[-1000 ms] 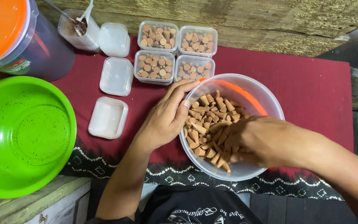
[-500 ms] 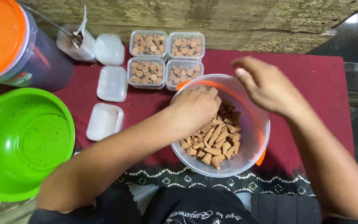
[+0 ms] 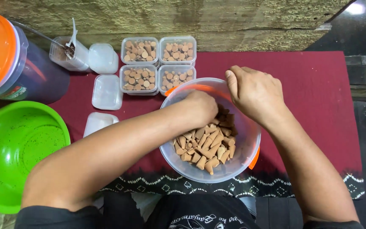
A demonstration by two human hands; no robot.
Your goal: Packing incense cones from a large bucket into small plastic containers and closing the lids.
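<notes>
Left hand (image 3: 200,108) curled among tan cones (image 3: 206,146), translucent round bowl (image 3: 178,163), right hand (image 3: 255,95) loosely fisted

left hand (image 3: 200,108) in clear bowl (image 3: 250,144) on cones (image 3: 206,146) | right hand (image 3: 255,95) over rim

We saw two bare forearms entering from the bottom of the frame, the left hand (image 3: 200,108) near the centre and the right hand (image 3: 257,95) a little to the upper right of it. Neither hand wore a ring, a watch or a glove. Short black sleeves showed at the lower left and lower right corners. Along the bottom centre we made out a black shirt with pale curved lettering printed across it. The nails looked short and unpainted
</notes>
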